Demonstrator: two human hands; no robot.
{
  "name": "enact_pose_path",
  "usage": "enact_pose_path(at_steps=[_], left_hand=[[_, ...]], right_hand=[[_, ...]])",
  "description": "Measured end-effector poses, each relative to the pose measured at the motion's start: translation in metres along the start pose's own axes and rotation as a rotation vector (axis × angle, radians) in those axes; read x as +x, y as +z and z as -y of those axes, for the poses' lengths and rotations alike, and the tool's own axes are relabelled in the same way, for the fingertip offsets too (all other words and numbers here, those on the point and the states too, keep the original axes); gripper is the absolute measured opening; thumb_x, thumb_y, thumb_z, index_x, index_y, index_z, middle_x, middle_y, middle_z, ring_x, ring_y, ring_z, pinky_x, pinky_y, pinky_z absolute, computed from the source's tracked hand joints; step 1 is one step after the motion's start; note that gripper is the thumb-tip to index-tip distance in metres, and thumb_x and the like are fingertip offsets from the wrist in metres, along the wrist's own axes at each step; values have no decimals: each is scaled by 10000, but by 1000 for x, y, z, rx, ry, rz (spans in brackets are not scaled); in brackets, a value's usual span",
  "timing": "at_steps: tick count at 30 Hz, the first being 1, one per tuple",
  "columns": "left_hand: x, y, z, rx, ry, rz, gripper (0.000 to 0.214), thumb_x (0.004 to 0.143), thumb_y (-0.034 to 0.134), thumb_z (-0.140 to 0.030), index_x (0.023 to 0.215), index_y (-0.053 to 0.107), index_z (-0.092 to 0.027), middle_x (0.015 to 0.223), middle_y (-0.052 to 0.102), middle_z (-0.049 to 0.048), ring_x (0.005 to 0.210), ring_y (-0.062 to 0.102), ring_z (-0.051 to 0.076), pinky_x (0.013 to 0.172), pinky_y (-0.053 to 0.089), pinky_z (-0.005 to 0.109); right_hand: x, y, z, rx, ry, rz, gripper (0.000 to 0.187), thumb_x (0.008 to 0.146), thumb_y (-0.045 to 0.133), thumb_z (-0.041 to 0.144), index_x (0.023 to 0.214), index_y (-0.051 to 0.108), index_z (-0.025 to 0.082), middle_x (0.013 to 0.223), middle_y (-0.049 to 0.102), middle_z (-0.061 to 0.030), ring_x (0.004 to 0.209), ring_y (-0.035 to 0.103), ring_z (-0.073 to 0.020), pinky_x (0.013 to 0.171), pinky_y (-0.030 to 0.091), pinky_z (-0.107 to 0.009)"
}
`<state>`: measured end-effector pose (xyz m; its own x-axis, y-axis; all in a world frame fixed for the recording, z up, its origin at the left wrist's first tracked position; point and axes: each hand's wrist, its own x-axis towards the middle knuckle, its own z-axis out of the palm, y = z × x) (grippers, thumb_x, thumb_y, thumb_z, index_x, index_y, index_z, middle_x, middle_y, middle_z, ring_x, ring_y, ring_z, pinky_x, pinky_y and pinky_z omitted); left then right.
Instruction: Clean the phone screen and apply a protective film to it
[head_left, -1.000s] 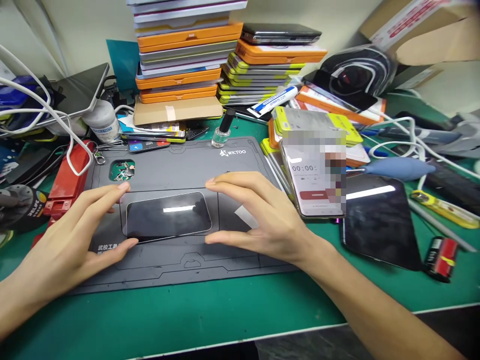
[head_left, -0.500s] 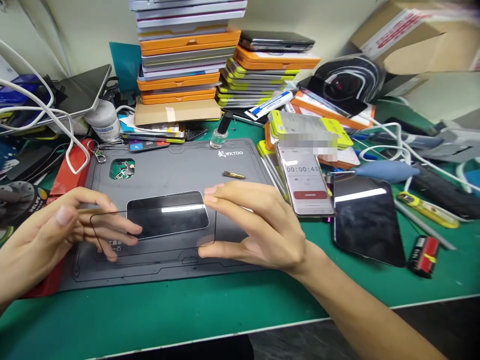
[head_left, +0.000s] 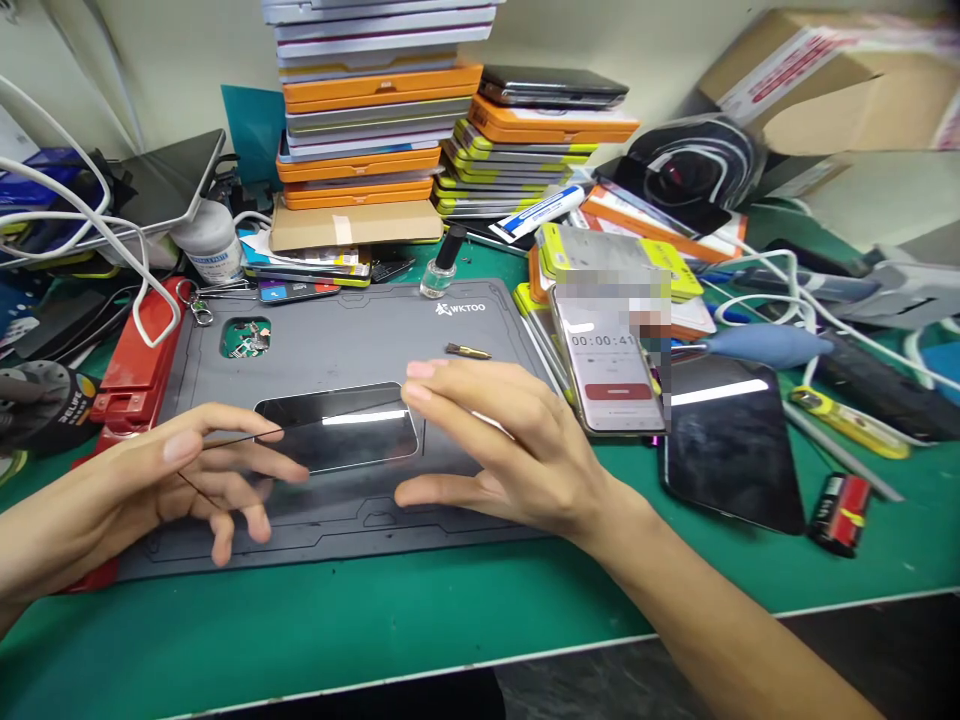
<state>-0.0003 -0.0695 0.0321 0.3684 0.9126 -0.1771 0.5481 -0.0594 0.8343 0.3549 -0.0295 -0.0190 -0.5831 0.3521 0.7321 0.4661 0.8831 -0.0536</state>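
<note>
A clear glass screen protector with a thin dark border point(head_left: 345, 412) is tilted between my hands, its outline faint. At its right end my right hand point(head_left: 517, 440) grips it by the edges, fingertips above and thumb below. My left hand point(head_left: 214, 465) has its fingers spread behind the glass at the left end; the thumb is by the corner, and whether it touches is unclear. Below lies a phone point(head_left: 352, 440) with a dark screen and light rim, flat on the grey work mat point(head_left: 315, 535).
On the mat are a small brush tip point(head_left: 469, 351) and a clear bottle with black cap point(head_left: 441, 262). A phone showing a timer point(head_left: 616, 370) leans at right, near a dark screen panel point(head_left: 727, 445). A red holder point(head_left: 135, 365) borders the left; stacked boxes point(head_left: 360, 150) stand behind.
My left hand has moved right and slightly lower, nearer the glass. The screen protector has tilted, its left edge now slanting. My right hand has hardly moved.
</note>
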Motion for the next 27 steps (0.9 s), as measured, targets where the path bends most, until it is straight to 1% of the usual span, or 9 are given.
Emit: enact_pose_path(at_steps=[2,6,8,10,12,15,19,23,27], left_hand=[[0,-10,3,-251,-76,197,548,1168,447,-685,1482,770,-375,1457,853,105,1054,905,395,730,782,457],[-8,-15,-1,-61,-6,-115,470,1111,671,-681,1522,769,-473,1615,771,-18,1443,775,386,1156,720,487],[-12,-10,-2,5,46,-164,471,1096,723,-663,1541,746,-509,1660,736,-72,1550,702,331,1293,623,426],[-14,-6,-1,74,126,-172,453,1114,722,-631,1557,721,-538,1705,695,-100,1607,650,285,1383,525,406],[-12,-4,3,227,223,-177,472,1120,733,-601,1588,686,-565,1733,664,-113,1618,634,269,1421,472,433],[-8,-5,9,441,363,-170,567,1126,747,-534,1670,595,-591,1751,644,-96,1538,693,269,1369,533,466],[-6,-4,12,540,492,-165,624,1179,654,-485,1763,458,-590,1795,601,-45,1515,706,289,1328,575,547],[-8,-1,12,584,507,-134,659,1190,634,-460,1783,393,-614,1810,584,-44,1505,712,281,1348,555,567],[-6,1,14,554,474,-141,635,1162,674,-448,1752,482,-583,1765,636,-32,1467,738,287,1344,558,533]], right_hand=[[-2,0,-1,46,77,-11,1029,1065,795,692,1880,327,271,1549,760,-147,1434,758,-377,1199,697,-565],[-3,-1,-4,190,278,-73,1030,1069,559,887,1887,313,310,1703,631,-181,1561,651,-425,1229,649,-647],[-3,0,-5,270,332,-58,984,1086,501,893,1874,344,325,1728,621,-175,1580,631,-404,1253,621,-647],[-3,1,-5,321,339,-26,976,1086,556,871,1866,361,317,1720,643,-175,1581,633,-384,1273,598,-631],[-3,3,-5,338,324,23,991,1072,651,831,1859,373,298,1690,681,-178,1568,650,-376,1283,583,-625],[-3,4,-4,325,318,119,1005,1047,773,751,1844,392,271,1653,721,-185,1540,682,-383,1283,573,-631],[-3,5,-5,308,296,164,978,1030,859,649,1822,427,272,1673,709,-193,1522,703,-387,1267,588,-623],[-4,6,-7,309,275,167,942,1055,852,591,1825,418,268,1680,705,-189,1523,705,-367,1266,594,-610],[-5,5,-7,286,285,228,922,1070,848,552,1832,405,283,1663,720,-183,1478,735,-370,1288,573,-641]])
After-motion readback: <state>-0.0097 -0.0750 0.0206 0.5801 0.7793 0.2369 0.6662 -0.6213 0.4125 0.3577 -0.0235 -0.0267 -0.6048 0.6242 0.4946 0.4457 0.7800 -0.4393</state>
